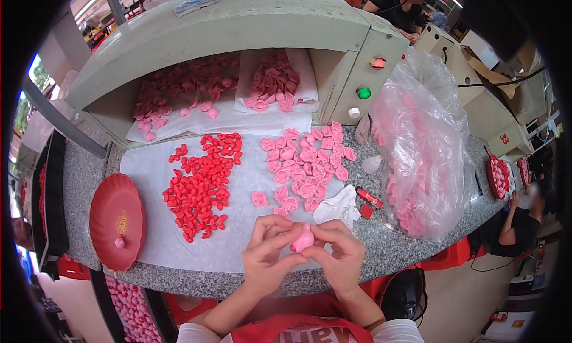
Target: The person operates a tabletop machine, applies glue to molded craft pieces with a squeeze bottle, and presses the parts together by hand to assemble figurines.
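Between the fingertips of both hands is a small pink piece, rounded with a narrow top. My left hand pinches it from the left, and my right hand closes on its right side. Beyond the hands, pink cupped pieces lie scattered on a white sheet. Small glossy red pieces form a heap left of them. A red scalloped dish at the left holds one pink piece. A crumpled white cloth lies just beyond my right hand.
A grey metal housing stands behind the sheet, with more pink pieces inside. A clear plastic bag of pink pieces is at the right, near a small red object. Two other people sit farther off.
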`<action>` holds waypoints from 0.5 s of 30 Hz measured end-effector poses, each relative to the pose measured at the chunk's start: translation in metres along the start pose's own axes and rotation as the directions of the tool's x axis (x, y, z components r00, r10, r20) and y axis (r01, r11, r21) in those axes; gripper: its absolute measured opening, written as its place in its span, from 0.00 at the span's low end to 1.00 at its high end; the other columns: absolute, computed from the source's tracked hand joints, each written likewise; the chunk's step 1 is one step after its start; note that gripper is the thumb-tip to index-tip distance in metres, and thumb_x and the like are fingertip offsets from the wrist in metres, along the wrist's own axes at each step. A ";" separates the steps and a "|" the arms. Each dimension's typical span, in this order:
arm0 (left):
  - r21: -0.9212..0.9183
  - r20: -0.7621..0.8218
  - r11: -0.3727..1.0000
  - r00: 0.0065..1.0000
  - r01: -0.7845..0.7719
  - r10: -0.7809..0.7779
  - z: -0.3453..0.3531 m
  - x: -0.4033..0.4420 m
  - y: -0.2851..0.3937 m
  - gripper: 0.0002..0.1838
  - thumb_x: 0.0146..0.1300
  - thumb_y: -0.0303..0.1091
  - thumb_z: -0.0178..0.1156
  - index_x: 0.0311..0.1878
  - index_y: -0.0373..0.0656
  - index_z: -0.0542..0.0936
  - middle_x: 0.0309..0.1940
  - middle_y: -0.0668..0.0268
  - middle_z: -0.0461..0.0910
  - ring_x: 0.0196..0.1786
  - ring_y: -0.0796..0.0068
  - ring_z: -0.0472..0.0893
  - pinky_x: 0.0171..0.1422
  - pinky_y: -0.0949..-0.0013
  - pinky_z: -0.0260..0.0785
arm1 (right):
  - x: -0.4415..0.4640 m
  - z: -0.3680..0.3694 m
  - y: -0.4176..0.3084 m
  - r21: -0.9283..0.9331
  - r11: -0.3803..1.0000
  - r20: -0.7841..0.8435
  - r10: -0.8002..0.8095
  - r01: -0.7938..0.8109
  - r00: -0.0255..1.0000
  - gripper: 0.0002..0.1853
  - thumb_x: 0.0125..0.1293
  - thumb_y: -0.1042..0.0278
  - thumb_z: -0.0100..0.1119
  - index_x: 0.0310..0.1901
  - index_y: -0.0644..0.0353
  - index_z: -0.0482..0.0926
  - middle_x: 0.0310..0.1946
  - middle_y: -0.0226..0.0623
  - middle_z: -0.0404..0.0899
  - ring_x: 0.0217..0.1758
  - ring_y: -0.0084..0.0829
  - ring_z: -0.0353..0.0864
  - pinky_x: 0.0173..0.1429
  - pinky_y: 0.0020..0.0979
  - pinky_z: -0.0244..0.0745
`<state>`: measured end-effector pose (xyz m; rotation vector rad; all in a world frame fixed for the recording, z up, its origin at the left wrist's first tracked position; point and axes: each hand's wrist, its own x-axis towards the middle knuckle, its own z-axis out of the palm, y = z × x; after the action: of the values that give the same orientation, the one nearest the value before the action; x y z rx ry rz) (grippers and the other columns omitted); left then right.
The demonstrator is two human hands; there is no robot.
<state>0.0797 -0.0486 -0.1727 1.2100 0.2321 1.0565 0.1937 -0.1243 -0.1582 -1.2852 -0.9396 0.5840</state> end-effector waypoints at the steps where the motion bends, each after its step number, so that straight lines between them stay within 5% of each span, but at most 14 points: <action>1: -0.017 0.005 1.000 1.000 -0.007 0.007 -0.005 -0.001 -0.003 0.22 0.49 0.17 0.62 0.51 0.34 0.75 0.53 0.52 0.68 0.56 0.59 0.71 0.57 0.63 0.68 | -0.001 -0.002 0.003 0.074 0.997 0.041 0.015 -0.018 0.999 0.19 0.48 0.77 0.68 0.44 0.64 0.79 0.39 0.38 0.75 0.39 0.24 0.75 0.39 0.22 0.71; 5: -0.074 -0.037 0.996 0.997 0.060 -0.062 -0.010 -0.003 0.003 0.21 0.50 0.15 0.60 0.51 0.34 0.75 0.50 0.52 0.71 0.54 0.59 0.73 0.56 0.63 0.69 | -0.001 0.002 0.005 0.384 0.917 0.048 0.099 -0.110 0.994 0.22 0.48 0.78 0.66 0.48 0.63 0.77 0.47 0.41 0.71 0.51 0.30 0.70 0.50 0.27 0.69; 8: 0.033 -0.007 0.997 0.997 0.075 -0.075 -0.010 -0.006 0.000 0.21 0.50 0.14 0.59 0.50 0.34 0.75 0.48 0.52 0.73 0.54 0.60 0.74 0.55 0.64 0.70 | 0.002 0.003 0.017 0.336 0.942 0.111 -0.054 0.014 0.992 0.23 0.50 0.78 0.65 0.51 0.63 0.75 0.51 0.43 0.68 0.56 0.35 0.67 0.58 0.33 0.64; 15: -0.029 -0.014 1.000 1.000 0.011 -0.011 -0.003 -0.010 -0.004 0.22 0.46 0.13 0.62 0.48 0.34 0.77 0.49 0.53 0.73 0.52 0.63 0.74 0.54 0.66 0.70 | -0.004 0.004 0.024 0.524 0.850 0.163 -0.035 -0.057 0.986 0.23 0.51 0.75 0.65 0.52 0.63 0.74 0.54 0.46 0.68 0.59 0.38 0.65 0.62 0.38 0.60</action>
<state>0.0745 -0.0537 -0.1806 1.1740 0.2336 1.0560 0.1913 -0.1196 -0.1822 -0.7508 -0.8284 0.9004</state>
